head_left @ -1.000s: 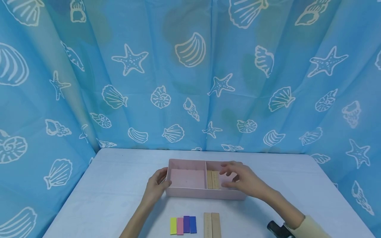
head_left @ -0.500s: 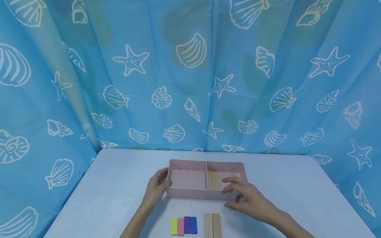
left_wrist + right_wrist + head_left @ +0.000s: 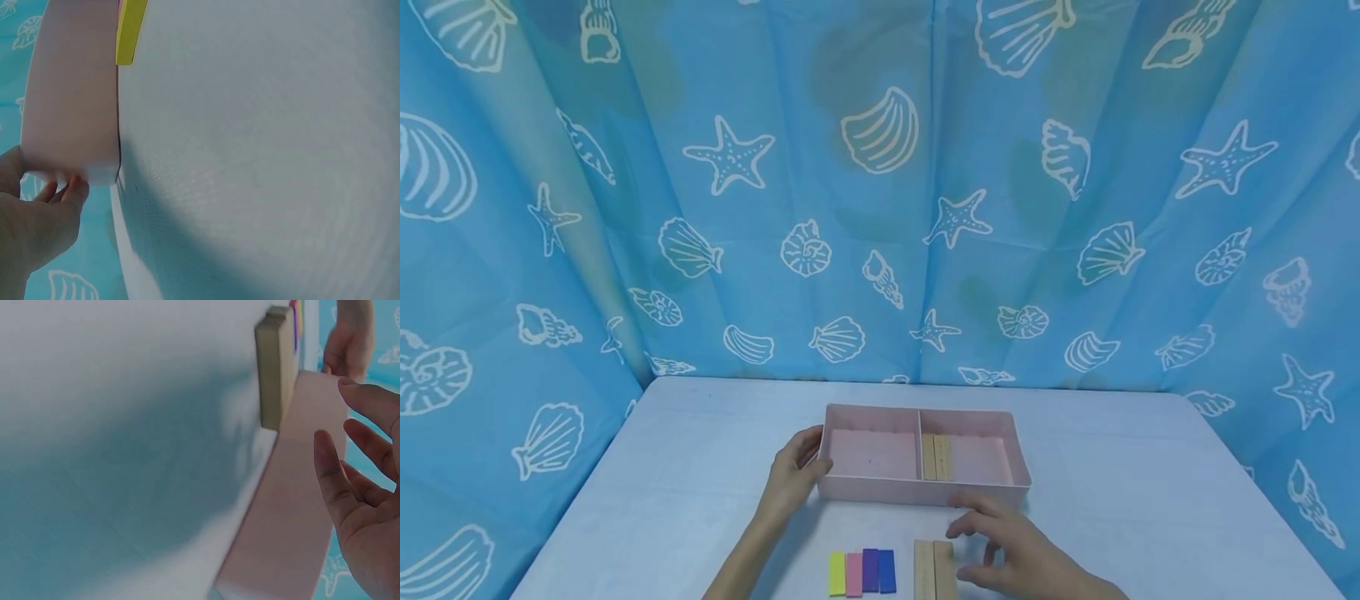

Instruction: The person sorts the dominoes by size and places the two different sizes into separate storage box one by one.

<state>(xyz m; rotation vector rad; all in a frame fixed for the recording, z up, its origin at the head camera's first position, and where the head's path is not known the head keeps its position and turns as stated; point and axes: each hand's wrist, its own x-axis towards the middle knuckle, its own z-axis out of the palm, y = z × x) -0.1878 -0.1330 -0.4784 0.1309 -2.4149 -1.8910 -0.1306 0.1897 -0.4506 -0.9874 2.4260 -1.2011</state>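
Note:
My left hand [image 3: 792, 479] grips the left end of a pink two-compartment box [image 3: 880, 490], thumb at the rim and fingers outside the wall, as the left wrist view also shows. Two wooden strips [image 3: 937, 457] lie side by side in its right compartment, against the divider. In front of the box, my right hand [image 3: 1015, 546] hovers with spread, slightly bent fingers and nothing between them. Just left of its fingertips, two more wooden strips [image 3: 935, 571] lie on the table, their near ends cut off by the frame.
Left of the wooden strips on the table, yellow [image 3: 837, 574], pink [image 3: 853, 575], purple [image 3: 870, 571] and blue [image 3: 887, 572] flat blocks lie in a row. A white-covered table [image 3: 715, 433] ends at a blue seashell-print curtain [image 3: 850, 208] behind the box.
My right hand has come out of the box's right compartment and moved down toward the wooden strips on the table. The left hand and the box have stayed in place.

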